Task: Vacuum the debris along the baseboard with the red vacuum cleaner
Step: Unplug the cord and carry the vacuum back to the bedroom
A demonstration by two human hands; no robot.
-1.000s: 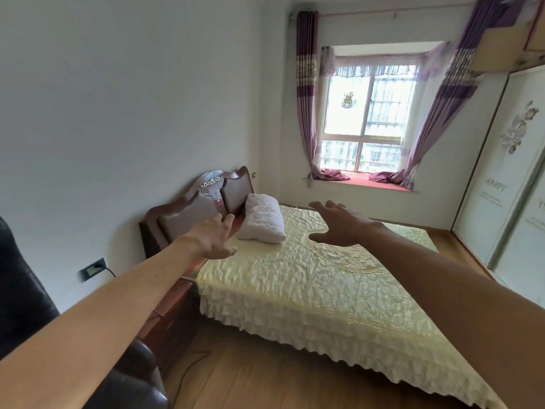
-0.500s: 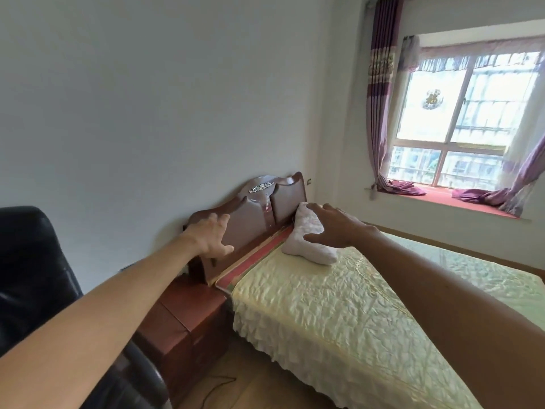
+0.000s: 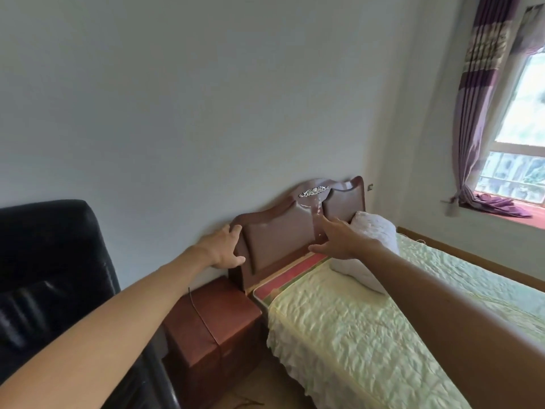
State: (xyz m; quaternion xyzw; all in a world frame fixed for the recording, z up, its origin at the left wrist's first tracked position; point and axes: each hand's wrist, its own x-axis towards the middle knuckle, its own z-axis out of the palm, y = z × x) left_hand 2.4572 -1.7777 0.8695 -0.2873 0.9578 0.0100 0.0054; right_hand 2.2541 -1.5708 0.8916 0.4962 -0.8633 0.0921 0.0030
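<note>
Oddly, both the left hand (image 3: pixel 225 246) and right hand (image 3: pixel 339 239) reach splayed, empty, toward the headboard (image 3: pixel 283 234).

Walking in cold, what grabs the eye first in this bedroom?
Two bare arms stretch forward, the left hand and right hand open in front of a dark wooden headboard. A pale quilted bed fills the lower right, with purple curtains by the window. No vacuum shows.

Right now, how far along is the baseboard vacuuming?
Nothing looks done: no red vacuum cleaner is in view. In hand: nothing; the left hand and right hand are open, stretched toward the headboard. Left: fetching the vacuum and cleaning along the wall beside the nightstand.
</note>
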